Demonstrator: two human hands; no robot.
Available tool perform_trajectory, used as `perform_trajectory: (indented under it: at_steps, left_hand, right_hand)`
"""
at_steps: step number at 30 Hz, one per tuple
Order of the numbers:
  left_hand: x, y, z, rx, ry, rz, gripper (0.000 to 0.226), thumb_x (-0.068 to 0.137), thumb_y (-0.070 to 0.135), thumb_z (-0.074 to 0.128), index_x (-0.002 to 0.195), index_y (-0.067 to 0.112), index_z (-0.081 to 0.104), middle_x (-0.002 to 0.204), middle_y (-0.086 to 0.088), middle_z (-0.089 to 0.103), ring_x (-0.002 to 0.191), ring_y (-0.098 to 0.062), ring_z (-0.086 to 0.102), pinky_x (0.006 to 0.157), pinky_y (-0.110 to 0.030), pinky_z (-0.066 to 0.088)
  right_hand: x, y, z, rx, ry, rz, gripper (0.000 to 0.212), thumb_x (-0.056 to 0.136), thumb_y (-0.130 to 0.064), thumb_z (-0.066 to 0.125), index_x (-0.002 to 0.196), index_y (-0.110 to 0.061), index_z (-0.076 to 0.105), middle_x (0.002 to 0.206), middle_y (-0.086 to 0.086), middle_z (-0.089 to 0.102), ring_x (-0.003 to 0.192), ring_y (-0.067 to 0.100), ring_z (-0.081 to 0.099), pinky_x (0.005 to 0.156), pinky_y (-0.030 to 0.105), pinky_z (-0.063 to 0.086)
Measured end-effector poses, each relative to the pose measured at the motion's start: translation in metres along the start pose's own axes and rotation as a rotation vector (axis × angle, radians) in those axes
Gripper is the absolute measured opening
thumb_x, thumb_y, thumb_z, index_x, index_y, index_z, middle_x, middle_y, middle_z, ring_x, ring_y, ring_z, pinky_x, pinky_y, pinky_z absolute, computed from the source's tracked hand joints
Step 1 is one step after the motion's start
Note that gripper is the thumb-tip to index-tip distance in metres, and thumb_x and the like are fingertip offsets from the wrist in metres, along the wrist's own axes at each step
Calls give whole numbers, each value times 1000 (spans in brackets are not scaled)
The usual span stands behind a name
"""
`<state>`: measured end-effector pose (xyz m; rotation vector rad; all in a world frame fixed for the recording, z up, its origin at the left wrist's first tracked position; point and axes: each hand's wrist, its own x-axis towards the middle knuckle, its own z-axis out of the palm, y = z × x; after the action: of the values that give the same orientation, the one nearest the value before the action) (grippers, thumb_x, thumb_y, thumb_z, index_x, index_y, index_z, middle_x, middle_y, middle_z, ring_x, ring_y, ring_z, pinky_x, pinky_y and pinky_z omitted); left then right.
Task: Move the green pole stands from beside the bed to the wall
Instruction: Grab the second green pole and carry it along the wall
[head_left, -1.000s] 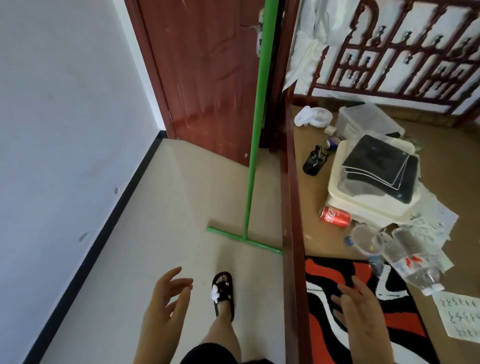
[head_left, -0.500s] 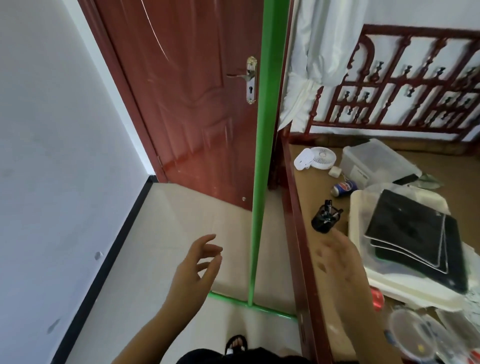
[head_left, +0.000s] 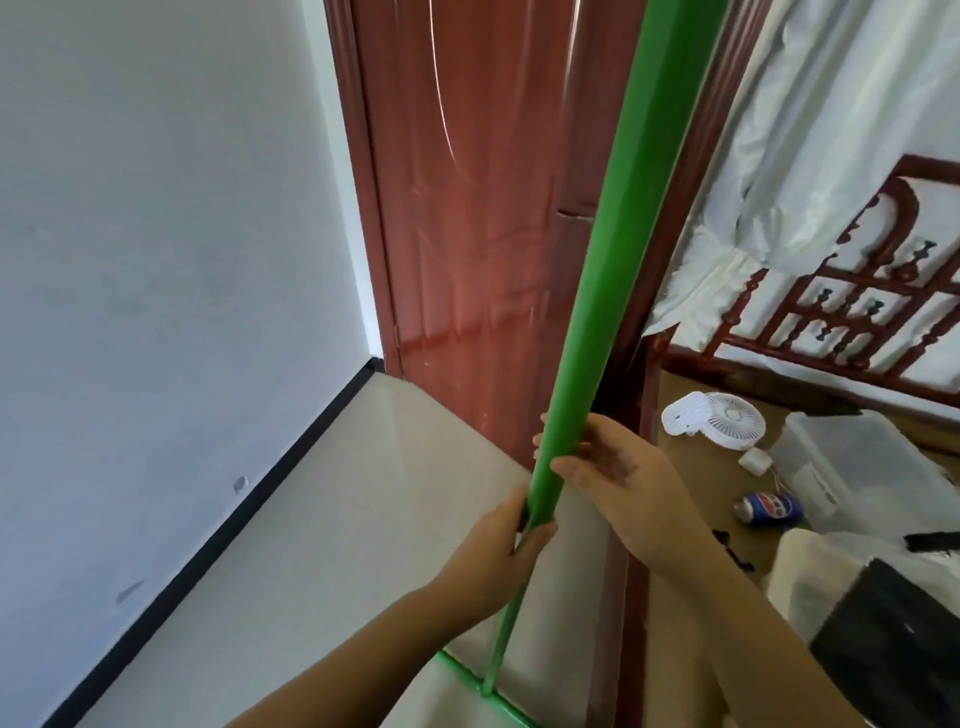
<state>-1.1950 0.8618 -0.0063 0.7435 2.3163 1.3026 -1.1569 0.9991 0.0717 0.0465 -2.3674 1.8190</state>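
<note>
Head view, catalogued left to right. White wall (head_left: 156, 260): occupies the left of the frame, met at its foot by a dark skirting; the destination is judged to lie this way, across bare pale floor (head_left: 322, 519). Left hand (head_left: 498, 556): wrapped around the green pole stand (head_left: 602, 322) at the lower step of its thick sleeve, fingers closed on it, forearm raised from below. Pole: long axis near upright, leaning slightly right toward the top, running out of frame above; its green base bar (head_left: 467, 675) is seen on the floor just beside the bed frame (head_left: 636, 597). Right hand (head_left: 618, 467): set just above the left, palm and fingers laid against the sleeve, curled only part way round it. Both hands are equally near; a leftward carry with the pole kept vertical is judged required. Bed surface: small white fan (head_left: 727, 421) and soda can (head_left: 769, 506) noted, clear of the pole.
</note>
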Motion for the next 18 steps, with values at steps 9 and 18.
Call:
perform_trajectory:
  at_steps: [9, 18]
  left_hand:
    - [9, -17, -40, -8, 285, -97, 10, 91, 29, 42, 100, 25, 44, 107, -12, 63, 98, -24, 59, 91, -43, 50]
    - [32, -81, -146, 12, 523, -284, 24, 87, 31, 43, 101, 12, 47, 101, -21, 64, 95, -34, 60, 88, -56, 48]
  right_hand:
    - [73, 7, 40, 81, -160, -130, 34, 79, -8, 65, 93, -38, 63, 88, -9, 69, 86, 8, 65, 73, 19, 52]
    - [183, -5, 140, 102, -326, -183, 22, 77, -19, 64, 99, -25, 66, 85, -11, 69, 84, 10, 66, 84, 37, 55]
